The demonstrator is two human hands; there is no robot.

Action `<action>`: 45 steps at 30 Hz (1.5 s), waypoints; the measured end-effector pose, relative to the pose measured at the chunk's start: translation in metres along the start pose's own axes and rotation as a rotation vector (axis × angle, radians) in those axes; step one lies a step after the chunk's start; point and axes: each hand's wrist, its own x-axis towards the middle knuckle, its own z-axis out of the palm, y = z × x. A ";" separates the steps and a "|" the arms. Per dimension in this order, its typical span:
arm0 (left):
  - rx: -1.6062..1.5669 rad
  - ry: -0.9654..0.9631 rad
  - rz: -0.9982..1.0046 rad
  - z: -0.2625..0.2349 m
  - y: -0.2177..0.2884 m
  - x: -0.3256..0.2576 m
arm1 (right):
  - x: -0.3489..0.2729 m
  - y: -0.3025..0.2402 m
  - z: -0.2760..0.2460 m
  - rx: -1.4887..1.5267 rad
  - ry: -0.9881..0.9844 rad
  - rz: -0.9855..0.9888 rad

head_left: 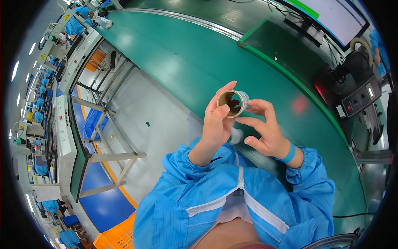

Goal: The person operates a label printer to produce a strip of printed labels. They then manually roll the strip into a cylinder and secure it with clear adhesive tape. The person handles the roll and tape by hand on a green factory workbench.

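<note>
My left hand (pixel 217 120) is closed round a short roll (pixel 243 99) with a brown cardboard core and a pale printed outer layer. The roll's open end is tilted up toward me, and some fingers show through its hollow middle. My right hand (pixel 267 133) has its fingers apart, with the fingertips at the roll's right side; the thumb is off it. A blue band (pixel 288 153) circles my right wrist. Both hands are above the near edge of the green work surface (pixel 190 54).
A monitor (pixel 331 20) stands at the far right. Below it are a dark scanner-like device (pixel 327 85) and a control box (pixel 358 99); a red light spot falls on the surface. An orange crate (pixel 116 234) is at lower left. A metal-framed bench (pixel 112 157) stands left, with co-workers beyond.
</note>
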 end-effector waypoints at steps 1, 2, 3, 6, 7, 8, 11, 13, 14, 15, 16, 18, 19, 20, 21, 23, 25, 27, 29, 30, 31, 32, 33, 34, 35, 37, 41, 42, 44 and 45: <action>-0.017 -0.014 -0.021 -0.003 -0.002 0.001 | 0.000 0.002 0.002 0.025 0.021 -0.016; -0.034 -0.027 -0.042 -0.004 -0.003 0.002 | 0.001 0.003 0.003 0.051 0.041 -0.033; -0.053 -0.022 -0.043 -0.002 -0.004 0.002 | 0.004 0.005 0.003 0.041 0.079 -0.065; -0.148 -0.035 -0.079 0.008 -0.009 -0.002 | 0.004 0.007 0.002 -0.002 0.155 0.028; -0.122 -0.047 -0.094 0.004 -0.011 -0.003 | 0.003 0.015 0.010 0.125 0.278 0.043; -0.124 -0.052 -0.094 0.006 -0.013 -0.005 | 0.002 0.014 0.009 0.135 0.281 0.095; -0.139 -0.127 -0.060 0.008 -0.023 -0.007 | 0.005 0.008 0.001 0.104 0.271 0.198; -0.043 -0.133 -0.044 0.015 -0.023 -0.008 | 0.011 0.006 -0.004 0.015 0.241 0.192; 0.006 -0.136 -0.035 0.017 -0.024 -0.009 | 0.012 0.006 -0.005 -0.028 0.226 0.188; 0.065 -0.172 -0.046 0.017 -0.023 -0.009 | 0.012 0.005 -0.007 -0.016 0.218 0.204; 0.033 -0.172 -0.085 0.017 -0.022 -0.007 | 0.012 0.005 -0.008 -0.004 0.209 0.221; -0.031 -0.175 -0.161 0.015 -0.019 -0.004 | 0.009 0.009 -0.010 0.101 0.244 0.285; -0.044 -0.234 -0.139 0.013 -0.016 -0.003 | 0.004 0.014 -0.011 0.193 0.287 0.333; -0.057 -0.292 -0.116 0.009 -0.012 -0.003 | 0.001 0.016 -0.013 0.285 0.331 0.380; -0.067 -0.352 -0.094 0.006 -0.007 -0.001 | 0.002 0.017 -0.014 0.358 0.366 0.408; 0.629 -0.355 0.193 0.005 0.001 -0.003 | 0.005 0.016 -0.017 0.561 0.378 0.508; 0.933 -0.304 0.346 -0.003 -0.005 -0.005 | 0.008 0.012 -0.018 0.751 0.321 0.573; 0.735 -0.215 0.320 0.000 -0.009 -0.008 | 0.004 0.022 -0.015 0.717 0.225 0.376; 0.631 -0.138 0.252 0.006 -0.004 -0.008 | 0.002 0.022 -0.018 0.804 0.108 0.302; 0.543 -0.167 0.185 0.009 0.000 -0.009 | 0.002 0.021 -0.018 0.807 0.067 0.254; 0.453 -0.195 0.118 0.012 0.003 -0.010 | 0.002 0.021 -0.018 0.809 0.028 0.206; 0.362 -0.224 0.051 0.013 0.004 -0.010 | 0.002 0.022 -0.018 0.810 -0.010 0.159; 0.345 -0.265 0.037 0.009 0.002 -0.009 | 0.002 0.023 -0.018 0.849 -0.016 0.137; 0.349 -0.285 -0.002 0.006 0.001 -0.011 | 0.001 0.025 -0.018 0.858 -0.039 0.118; 0.352 -0.305 -0.042 0.002 0.000 -0.013 | 0.000 0.026 -0.018 0.867 -0.063 0.099; 0.343 -0.329 -0.079 0.000 0.001 -0.015 | 0.001 0.027 -0.018 0.864 -0.092 0.058; 0.319 -0.394 -0.062 0.002 0.005 -0.015 | 0.001 0.029 -0.023 0.784 -0.146 -0.002; 0.322 -0.421 -0.055 0.001 0.006 -0.015 | -0.001 0.031 -0.025 0.757 -0.169 -0.012; 0.288 -0.396 -0.117 0.002 0.008 -0.016 | 0.001 0.030 -0.029 0.655 -0.184 -0.040; 0.270 -0.383 -0.146 0.002 0.009 -0.017 | 0.003 0.028 -0.032 0.603 -0.193 -0.055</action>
